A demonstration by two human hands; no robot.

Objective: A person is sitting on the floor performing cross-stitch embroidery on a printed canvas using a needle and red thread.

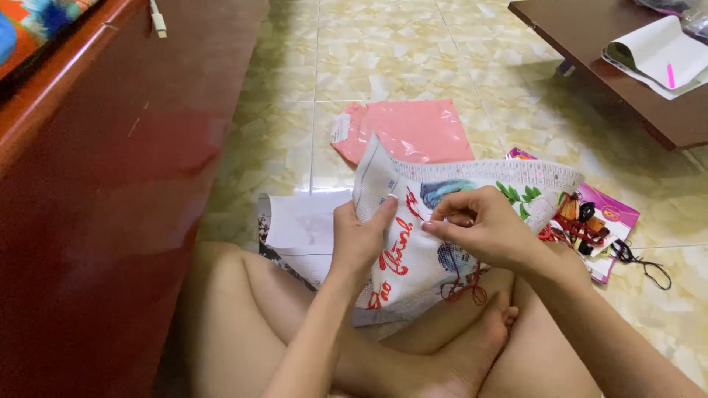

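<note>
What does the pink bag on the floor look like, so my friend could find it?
Look at the pale tiled floor, just beyond the stitched cloth the left hand holds. The pink bag lies flat there, plain and shiny, unlike the printed purple packet of threads.

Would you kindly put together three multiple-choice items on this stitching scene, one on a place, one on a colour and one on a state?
1. Where does the pink plastic bag lie?
A. on the tiled floor beyond the cloth
B. on the low table
C. across the person's feet

2. What colour is the stitched lettering on the embroidery cloth?
A. blue
B. red
C. black

3. How does the left hand meet the cloth?
A. it hovers clear of it
B. it lies flat on the floor
C. it grips the cloth's edge

Answers: 1 A, it rests on the tiled floor past the cloth. 2 B, the letters show red. 3 C, its fingers clasp the edge while the right hand pinches at the cloth's face.
</note>
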